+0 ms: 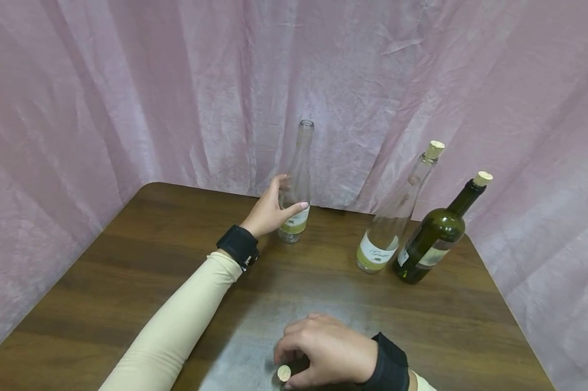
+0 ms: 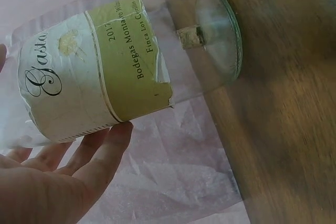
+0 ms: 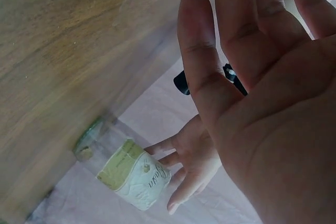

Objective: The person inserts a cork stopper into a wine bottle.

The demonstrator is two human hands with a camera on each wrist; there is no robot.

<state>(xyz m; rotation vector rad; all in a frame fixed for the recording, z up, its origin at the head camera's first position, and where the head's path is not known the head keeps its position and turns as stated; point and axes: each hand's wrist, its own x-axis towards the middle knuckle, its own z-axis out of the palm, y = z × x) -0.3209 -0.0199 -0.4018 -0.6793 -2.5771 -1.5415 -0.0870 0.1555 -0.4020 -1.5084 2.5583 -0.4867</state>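
My left hand (image 1: 271, 209) holds a clear glass bottle (image 1: 301, 176) at its label, thumb in front and fingers behind. The bottle stands uncorked near the table's back edge. Its white and yellow-green label (image 2: 79, 61) fills much of the left wrist view, where my fingers (image 2: 105, 150) lie along the glass. A small cork-coloured piece (image 2: 190, 36) shows through the glass near the base. At the front, my right hand (image 1: 330, 347) pinches a cork (image 1: 284, 373) between thumb and forefinger, its round end exposed. In the right wrist view, the right hand's fingertips mostly run out of frame.
To the right stand a second clear bottle (image 1: 389, 228) and a dark green wine bottle (image 1: 430, 241), close together, each with a cork in its mouth. The brown wooden table (image 1: 142, 244) ends at the back against a pink curtain (image 1: 176, 98).
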